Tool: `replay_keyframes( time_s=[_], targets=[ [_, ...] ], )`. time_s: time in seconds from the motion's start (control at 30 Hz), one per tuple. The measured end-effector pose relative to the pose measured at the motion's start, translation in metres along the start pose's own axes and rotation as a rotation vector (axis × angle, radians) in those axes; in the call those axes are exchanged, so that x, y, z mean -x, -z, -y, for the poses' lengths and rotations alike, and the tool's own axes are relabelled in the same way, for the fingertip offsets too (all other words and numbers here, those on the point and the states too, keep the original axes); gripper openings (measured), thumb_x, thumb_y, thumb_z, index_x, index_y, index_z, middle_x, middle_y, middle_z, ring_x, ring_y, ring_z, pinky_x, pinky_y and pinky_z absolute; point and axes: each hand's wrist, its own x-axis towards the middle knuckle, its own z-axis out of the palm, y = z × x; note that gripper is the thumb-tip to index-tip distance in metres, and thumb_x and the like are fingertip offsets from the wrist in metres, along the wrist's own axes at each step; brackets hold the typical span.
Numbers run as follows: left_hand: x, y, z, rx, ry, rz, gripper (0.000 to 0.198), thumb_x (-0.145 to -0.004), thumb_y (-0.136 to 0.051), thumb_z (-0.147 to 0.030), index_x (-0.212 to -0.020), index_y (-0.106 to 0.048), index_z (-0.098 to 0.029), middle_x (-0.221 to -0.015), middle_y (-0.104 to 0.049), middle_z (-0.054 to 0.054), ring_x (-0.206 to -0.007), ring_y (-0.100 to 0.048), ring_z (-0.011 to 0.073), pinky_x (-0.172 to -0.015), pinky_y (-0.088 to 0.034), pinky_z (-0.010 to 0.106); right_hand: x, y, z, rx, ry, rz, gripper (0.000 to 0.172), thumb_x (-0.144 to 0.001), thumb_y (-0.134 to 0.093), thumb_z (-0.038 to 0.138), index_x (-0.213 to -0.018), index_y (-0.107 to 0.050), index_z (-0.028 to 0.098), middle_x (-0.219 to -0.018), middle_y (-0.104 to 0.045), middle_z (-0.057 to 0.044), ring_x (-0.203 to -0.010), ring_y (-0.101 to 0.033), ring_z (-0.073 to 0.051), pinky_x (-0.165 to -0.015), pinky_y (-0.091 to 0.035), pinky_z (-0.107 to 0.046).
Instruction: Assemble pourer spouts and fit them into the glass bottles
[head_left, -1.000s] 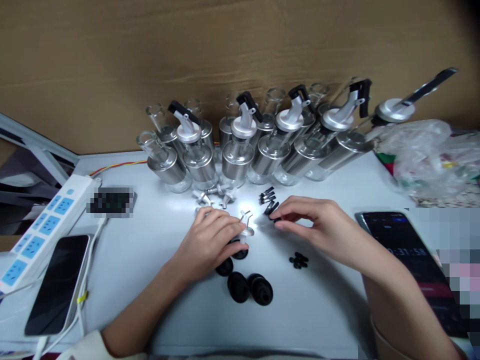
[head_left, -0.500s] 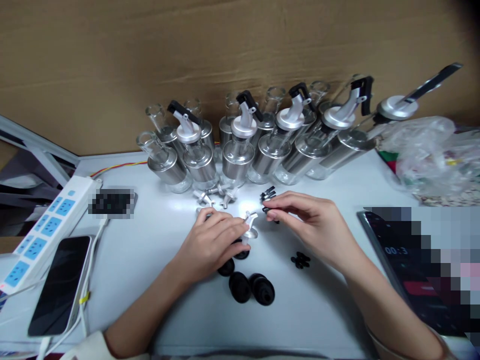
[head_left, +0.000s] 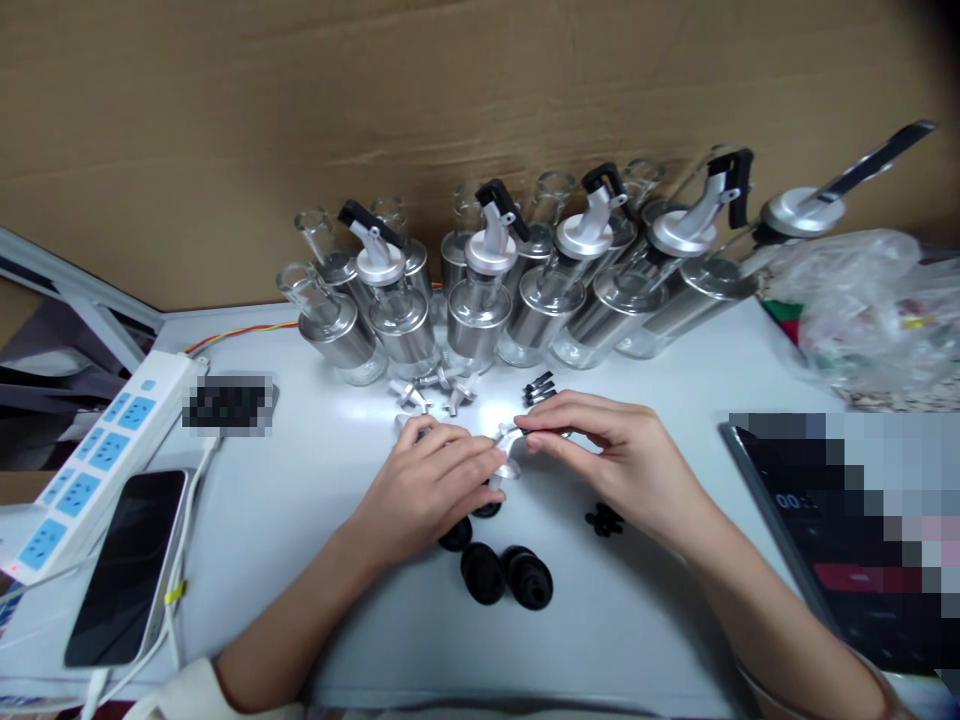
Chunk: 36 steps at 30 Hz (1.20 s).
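My left hand (head_left: 442, 485) is closed around a silver pourer spout (head_left: 510, 455), its round cap and nozzle showing past the fingertips. With thumb and fingers pinched, my right hand (head_left: 600, 445) holds a small black lever (head_left: 523, 431) against the top of that spout; the fingers hide most of it. Several more black levers (head_left: 538, 388) lie just behind the right hand. Other silver pourer spouts (head_left: 457, 393) rest beyond the left hand. Black ribbed stoppers (head_left: 527, 578) sit in front of the left hand, and a cluster of tiny black parts (head_left: 604, 520) is below the right.
Glass-and-steel bottles (head_left: 405, 325) stand in rows at the back, several topped with pourers, before a cardboard wall (head_left: 465, 90). At left are a power strip (head_left: 97, 460), a phone (head_left: 127, 570) and cables. A larger screen (head_left: 810, 540) and plastic bags (head_left: 870, 300) are at right.
My right hand has moved left from the pile of black levers to the silver pourer spout, bringing one lever to it. My left hand keeps its hold and has barely moved.
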Motion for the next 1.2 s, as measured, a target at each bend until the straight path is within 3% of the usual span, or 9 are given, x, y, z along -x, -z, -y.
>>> replay_keyframes(
  time_s=[0.17,0.3,0.47,0.7,1.2],
  targets=[
    [0.0002,0.0008,-0.0007,-0.001,0.015,-0.012,0.023,-0.092,-0.054,-0.030,-0.112,-0.055,-0.019,-0.099,-0.071,0.003,-0.091,-0.060,0.0153,-0.085,-0.038,0.032,-0.0024,0.0010,-0.0009,-0.184,-0.221,0.003,0.029,-0.086,-0.057,0.037,-0.106,-0.070,0.020,-0.088,-0.070,-0.006,-0.081,-0.065,-0.018,-0.072,-0.053,-0.031],
    [-0.0005,0.0020,-0.0014,-0.004,0.016,-0.010,0.022,-0.093,-0.053,-0.030,-0.111,-0.056,-0.019,-0.099,-0.071,0.003,-0.091,-0.061,0.0148,-0.085,-0.038,0.032,-0.0035,0.0005,-0.0029,-0.466,-0.402,0.108,0.033,-0.089,-0.051,0.039,-0.105,-0.070,0.017,-0.080,-0.066,-0.006,-0.067,-0.058,-0.014,-0.066,-0.050,-0.030],
    [-0.0015,0.0031,-0.0018,-0.021,-0.003,-0.031,0.020,-0.094,-0.050,-0.030,-0.110,-0.055,-0.018,-0.098,-0.071,0.002,-0.090,-0.061,0.0140,-0.084,-0.038,0.030,-0.0021,-0.0028,0.0021,-0.852,-0.527,0.277,0.030,-0.090,-0.050,0.032,-0.106,-0.068,0.014,-0.079,-0.062,-0.007,-0.066,-0.053,-0.013,-0.065,-0.048,-0.030],
    [-0.0009,0.0012,-0.0010,-0.010,-0.011,-0.037,0.021,-0.095,-0.050,-0.032,-0.108,-0.056,-0.017,-0.096,-0.071,0.002,-0.090,-0.060,0.0136,-0.083,-0.038,0.030,-0.0011,-0.0051,0.0029,-1.118,-0.664,0.293,0.020,-0.084,-0.060,0.027,-0.096,-0.068,0.013,-0.076,-0.055,-0.004,-0.068,-0.049,-0.012,-0.064,-0.041,-0.027],
    [-0.0004,-0.0012,-0.0012,0.044,-0.021,-0.028,0.022,-0.095,-0.049,-0.033,-0.111,-0.055,-0.019,-0.095,-0.070,0.002,-0.089,-0.061,0.0137,-0.082,-0.038,0.030,-0.0001,-0.0080,0.0006,-1.171,-0.707,0.284,0.020,-0.076,-0.068,0.028,-0.090,-0.069,0.013,-0.074,-0.054,-0.003,-0.068,-0.047,-0.012,-0.067,-0.037,-0.028]
  ],
)
